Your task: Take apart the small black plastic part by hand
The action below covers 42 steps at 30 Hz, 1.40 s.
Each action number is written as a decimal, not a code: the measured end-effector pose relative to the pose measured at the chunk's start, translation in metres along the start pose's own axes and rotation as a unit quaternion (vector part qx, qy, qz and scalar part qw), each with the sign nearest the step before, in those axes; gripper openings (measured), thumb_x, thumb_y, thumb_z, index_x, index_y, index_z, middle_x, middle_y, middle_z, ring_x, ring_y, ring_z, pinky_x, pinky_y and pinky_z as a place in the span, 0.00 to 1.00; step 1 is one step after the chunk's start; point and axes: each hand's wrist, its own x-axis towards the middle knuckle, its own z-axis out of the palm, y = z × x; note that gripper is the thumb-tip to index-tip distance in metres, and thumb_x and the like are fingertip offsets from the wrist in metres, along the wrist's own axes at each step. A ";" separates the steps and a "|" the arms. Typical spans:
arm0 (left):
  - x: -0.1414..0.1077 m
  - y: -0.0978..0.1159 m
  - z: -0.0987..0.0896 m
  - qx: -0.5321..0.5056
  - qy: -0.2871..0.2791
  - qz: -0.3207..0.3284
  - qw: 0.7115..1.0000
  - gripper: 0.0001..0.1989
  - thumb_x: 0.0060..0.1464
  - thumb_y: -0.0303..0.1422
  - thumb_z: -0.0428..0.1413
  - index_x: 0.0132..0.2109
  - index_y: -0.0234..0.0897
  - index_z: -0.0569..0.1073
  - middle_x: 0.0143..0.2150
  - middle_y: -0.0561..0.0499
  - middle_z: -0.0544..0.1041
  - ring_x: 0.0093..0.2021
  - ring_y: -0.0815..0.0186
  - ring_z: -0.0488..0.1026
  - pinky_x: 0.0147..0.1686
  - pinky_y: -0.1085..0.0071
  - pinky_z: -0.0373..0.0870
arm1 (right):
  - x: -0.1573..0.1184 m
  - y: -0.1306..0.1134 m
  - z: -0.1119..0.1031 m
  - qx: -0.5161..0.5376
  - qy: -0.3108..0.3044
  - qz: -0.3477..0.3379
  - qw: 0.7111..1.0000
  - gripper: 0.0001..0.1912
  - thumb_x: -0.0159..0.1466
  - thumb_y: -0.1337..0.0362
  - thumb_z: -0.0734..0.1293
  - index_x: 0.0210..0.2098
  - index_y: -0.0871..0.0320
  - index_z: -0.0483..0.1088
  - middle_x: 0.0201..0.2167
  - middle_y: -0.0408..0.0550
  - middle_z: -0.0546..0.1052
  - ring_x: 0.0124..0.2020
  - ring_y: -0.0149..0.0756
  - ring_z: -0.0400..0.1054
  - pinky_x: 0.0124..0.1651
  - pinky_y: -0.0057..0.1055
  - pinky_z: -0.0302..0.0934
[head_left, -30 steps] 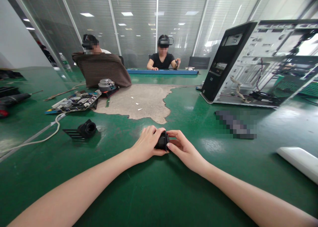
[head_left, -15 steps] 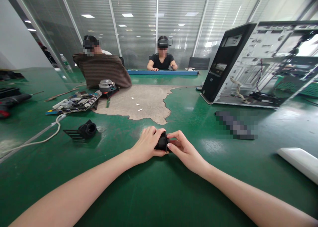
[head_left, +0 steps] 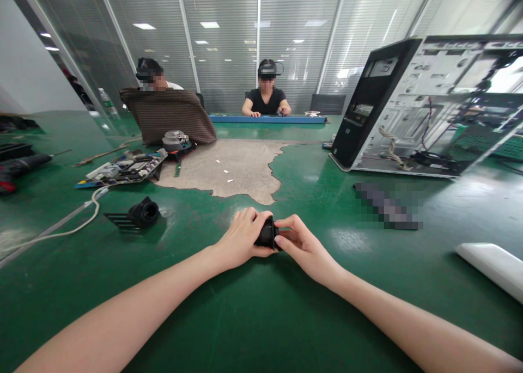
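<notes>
A small black plastic part (head_left: 266, 234) with a flat flange is between my hands, just above or on the green tabletop (head_left: 261, 313); I cannot tell whether it touches. My left hand (head_left: 242, 236) wraps round its left side, thumb on top. From the right, my right hand (head_left: 301, 248) pinches the flange side with thumb and fingertips. The part's exact kind is not clear, since fingers cover much of it. To the left lies another black plastic piece (head_left: 146, 212) with a round opening and slats.
A circuit board (head_left: 126, 167) and white cable (head_left: 87, 212) lie at left, near a power drill (head_left: 24, 166). An opened computer case (head_left: 379, 111) stands at right, with a white object (head_left: 490, 264) nearer me. Two people sit across the table, one behind a brown cloth-covered shape (head_left: 169, 114).
</notes>
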 end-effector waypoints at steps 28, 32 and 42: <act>-0.001 0.000 -0.001 -0.011 -0.001 -0.001 1.000 0.30 0.43 0.41 0.58 0.52 0.40 0.58 0.41 0.48 0.62 0.41 0.58 0.61 0.39 0.64 0.57 | 0.000 -0.001 -0.001 -0.008 -0.009 -0.014 1.000 0.08 0.60 0.64 0.61 0.40 0.53 0.59 0.42 0.45 0.68 0.47 0.35 0.65 0.45 0.33 0.65; -0.001 0.000 -0.001 -0.012 -0.001 -0.003 1.000 0.30 0.42 0.42 0.59 0.52 0.41 0.58 0.41 0.48 0.62 0.41 0.58 0.61 0.39 0.63 0.57 | 0.000 0.000 -0.001 -0.014 0.001 -0.013 1.000 0.06 0.61 0.63 0.61 0.38 0.53 0.59 0.39 0.44 0.68 0.44 0.34 0.67 0.43 0.31 0.66; -0.001 0.000 -0.001 0.005 -0.005 0.000 1.000 0.31 0.43 0.43 0.58 0.52 0.39 0.58 0.41 0.48 0.62 0.40 0.58 0.61 0.39 0.64 0.58 | 0.000 -0.001 -0.001 -0.016 -0.013 -0.002 1.000 0.12 0.60 0.65 0.61 0.44 0.54 0.58 0.43 0.47 0.68 0.47 0.36 0.65 0.46 0.36 0.64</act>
